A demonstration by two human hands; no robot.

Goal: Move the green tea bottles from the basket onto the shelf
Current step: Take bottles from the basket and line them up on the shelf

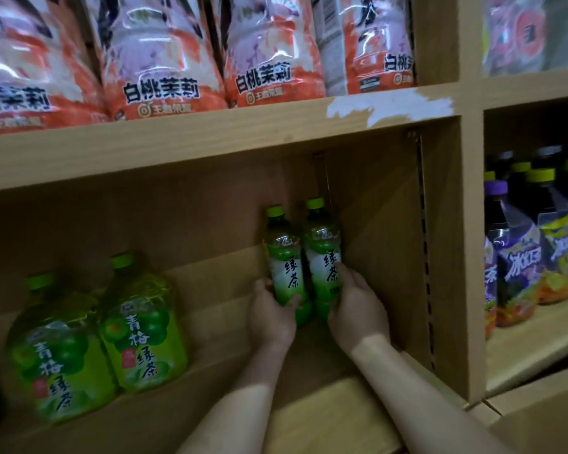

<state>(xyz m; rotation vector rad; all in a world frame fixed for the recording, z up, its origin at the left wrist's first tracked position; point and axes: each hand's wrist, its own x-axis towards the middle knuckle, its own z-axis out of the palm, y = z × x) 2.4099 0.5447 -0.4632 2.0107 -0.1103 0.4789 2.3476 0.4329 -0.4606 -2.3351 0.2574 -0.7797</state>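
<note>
Two slim green tea bottles with green caps stand upright side by side deep on the wooden shelf (325,417), near its right wall. My left hand (269,309) grips the lower part of the left bottle (284,257). My right hand (358,303) wraps around the lower part of the right bottle (323,250). The two bottles touch each other. The basket is out of view.
Two large green plum tea bottles (141,326) stand at the left of the same shelf. Pink and orange peach jasmine bottles (164,60) fill the shelf above. Purple-labelled bottles (518,257) stand in the bay to the right, past the upright divider (469,257).
</note>
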